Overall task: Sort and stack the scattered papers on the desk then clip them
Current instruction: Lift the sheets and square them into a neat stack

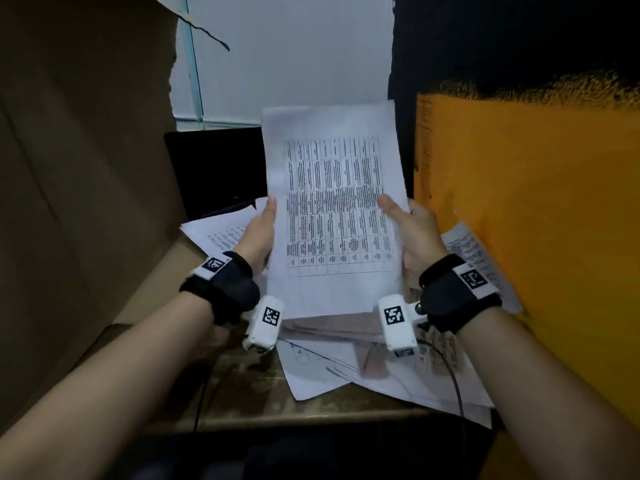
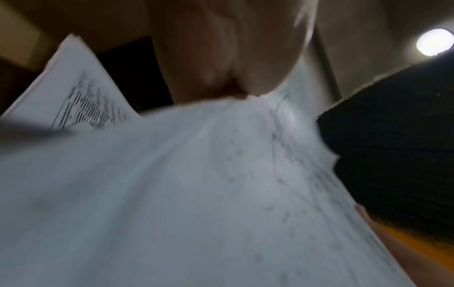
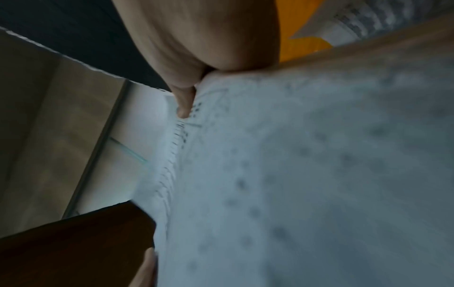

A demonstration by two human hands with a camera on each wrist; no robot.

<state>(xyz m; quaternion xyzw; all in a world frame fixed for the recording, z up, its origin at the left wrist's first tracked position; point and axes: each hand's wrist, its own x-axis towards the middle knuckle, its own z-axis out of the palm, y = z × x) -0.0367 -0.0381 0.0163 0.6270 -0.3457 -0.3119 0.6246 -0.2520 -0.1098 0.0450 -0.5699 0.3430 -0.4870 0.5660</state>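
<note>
A stack of white papers (image 1: 332,209) with a printed table on its top sheet stands upright above the desk. My left hand (image 1: 261,230) grips its left edge, thumb on the front. On the stack's right edge my right hand (image 1: 414,226) holds it the same way. Both wrist views are filled by the stack (image 2: 196,184) (image 3: 307,174) from close up, blurred, with a palm (image 2: 221,48) (image 3: 203,35) at its edge. More printed sheets (image 1: 346,368) lie scattered on the wooden desk (image 1: 249,393) under and around the stack. No clip is visible.
A brown cardboard wall (image 1: 79,188) stands at the left, an orange panel (image 1: 533,237) at the right. A black laptop (image 1: 218,168) sits behind the papers. A thin cable (image 1: 453,375) runs over the sheets near the desk's front edge.
</note>
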